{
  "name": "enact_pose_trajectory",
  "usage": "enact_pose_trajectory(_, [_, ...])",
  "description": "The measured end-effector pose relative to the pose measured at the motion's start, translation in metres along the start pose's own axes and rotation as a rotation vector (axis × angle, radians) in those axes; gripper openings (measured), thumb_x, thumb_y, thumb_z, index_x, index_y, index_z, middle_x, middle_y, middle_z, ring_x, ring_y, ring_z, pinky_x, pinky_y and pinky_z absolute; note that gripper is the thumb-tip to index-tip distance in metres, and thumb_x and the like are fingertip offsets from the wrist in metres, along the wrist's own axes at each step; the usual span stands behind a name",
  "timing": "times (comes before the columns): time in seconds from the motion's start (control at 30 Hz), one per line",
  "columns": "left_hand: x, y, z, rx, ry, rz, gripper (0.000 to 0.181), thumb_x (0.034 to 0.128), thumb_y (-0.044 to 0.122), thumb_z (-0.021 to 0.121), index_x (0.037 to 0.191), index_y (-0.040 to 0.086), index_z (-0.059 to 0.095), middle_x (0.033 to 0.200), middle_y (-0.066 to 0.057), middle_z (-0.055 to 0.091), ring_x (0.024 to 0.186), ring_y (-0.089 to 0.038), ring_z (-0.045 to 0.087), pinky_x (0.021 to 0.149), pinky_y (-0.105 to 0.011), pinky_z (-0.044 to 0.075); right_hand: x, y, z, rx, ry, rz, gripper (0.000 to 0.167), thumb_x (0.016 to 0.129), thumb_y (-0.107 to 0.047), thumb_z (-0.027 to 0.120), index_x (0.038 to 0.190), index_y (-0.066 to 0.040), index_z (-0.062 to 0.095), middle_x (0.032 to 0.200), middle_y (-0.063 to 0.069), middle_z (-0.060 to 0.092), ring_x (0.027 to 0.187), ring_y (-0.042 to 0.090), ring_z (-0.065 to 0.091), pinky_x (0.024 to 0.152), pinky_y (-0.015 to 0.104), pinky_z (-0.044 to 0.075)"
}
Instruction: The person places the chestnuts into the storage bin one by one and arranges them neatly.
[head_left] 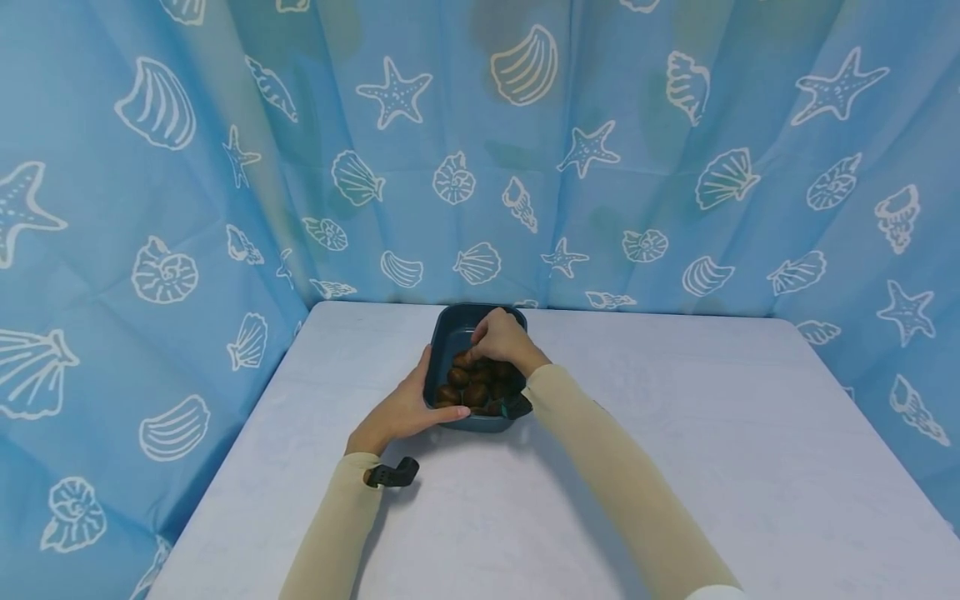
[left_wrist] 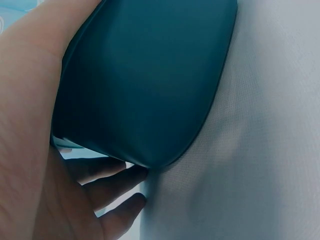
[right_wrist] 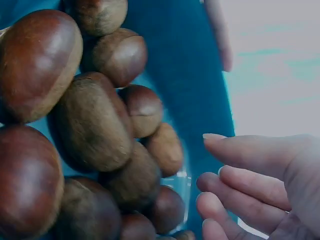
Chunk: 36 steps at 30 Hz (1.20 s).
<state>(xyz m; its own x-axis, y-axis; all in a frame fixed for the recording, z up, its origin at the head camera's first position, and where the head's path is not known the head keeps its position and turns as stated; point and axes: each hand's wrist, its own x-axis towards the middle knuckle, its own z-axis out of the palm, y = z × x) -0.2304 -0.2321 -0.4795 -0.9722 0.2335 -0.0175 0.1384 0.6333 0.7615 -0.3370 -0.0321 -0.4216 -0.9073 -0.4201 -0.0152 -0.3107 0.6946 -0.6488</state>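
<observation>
A dark teal-blue plastic container (head_left: 467, 422) with rounded corners stands near the table's back edge. Brown chestnuts (head_left: 476, 394) fill its near part. My left hand (head_left: 405, 408) grips the container's near left corner, the thumb across the front rim and the fingers along the outer left side; the left wrist view shows fingertips against the container wall (left_wrist: 150, 75). Inside the container, over the nuts, is my right hand (head_left: 501, 337). In the right wrist view its loosely bent fingers (right_wrist: 255, 187) and thumb stand apart beside several chestnuts (right_wrist: 95, 120), with nothing between them.
White cloth covers the table (head_left: 675, 417). Behind and left of it hangs a blue curtain (head_left: 465, 125) with white shells and starfish. A black wrist camera (head_left: 393, 473) sits on the left sleeve.
</observation>
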Motion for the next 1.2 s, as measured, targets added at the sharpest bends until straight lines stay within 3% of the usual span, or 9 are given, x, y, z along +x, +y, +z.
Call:
enact_pose_trajectory(0.3, [0.000,0.003,0.001,-0.017,0.006,0.011,0.124,0.0827,0.054,0.082,0.167,0.031,-0.006,0.175,0.000,0.015,0.160,-0.033,0.025,0.122,-0.069,0.028,-0.022,0.000,-0.035,0.053,0.031,-0.062,0.032,0.095,-0.026,0.074,0.117,-0.002,0.076,0.118,0.014,0.076,0.111,0.031,0.071,0.098,0.049,0.058])
enact_pose_trajectory(0.53, [0.000,0.002,0.003,0.011,-0.008,-0.014,0.127,0.0808,0.061,0.081,0.167,0.033,-0.009,0.176,-0.001,0.014,0.160,-0.033,0.025,0.123,-0.068,0.028,-0.050,0.014,-0.062,0.086,0.128,-0.100,0.033,0.102,-0.031,0.066,0.122,-0.006,0.075,0.122,0.014,0.074,0.114,0.032,0.068,0.098,0.051,0.057])
enact_pose_trajectory(0.73, [-0.003,0.002,0.000,0.031,-0.006,-0.054,0.129,0.0798,0.064,0.080,0.166,0.034,-0.012,0.176,-0.003,0.012,0.161,-0.036,0.022,0.122,-0.068,0.029,-0.076,0.022,-0.081,0.100,0.233,-0.134,0.032,0.104,-0.034,0.063,0.122,-0.010,0.075,0.120,0.012,0.074,0.108,0.030,0.067,0.089,0.049,0.058])
enact_pose_trajectory(1.0, [-0.005,0.006,-0.001,0.019,-0.026,-0.056,0.130,0.0802,0.064,0.080,0.166,0.031,-0.012,0.176,-0.005,0.010,0.161,-0.037,0.019,0.123,-0.069,0.026,-0.113,0.038,-0.094,0.121,0.372,-0.168,0.032,0.104,-0.032,0.064,0.122,-0.007,0.075,0.116,0.012,0.075,0.107,0.028,0.067,0.096,0.048,0.058])
enact_pose_trajectory(1.2, [-0.004,0.005,0.000,0.041,-0.018,-0.047,0.130,0.0804,0.066,0.079,0.166,0.031,-0.013,0.176,-0.005,0.008,0.161,-0.038,0.019,0.123,-0.069,0.027,-0.134,0.050,-0.097,0.131,0.424,-0.145,0.033,0.104,-0.031,0.064,0.123,-0.005,0.074,0.116,0.014,0.075,0.108,0.031,0.067,0.099,0.053,0.056])
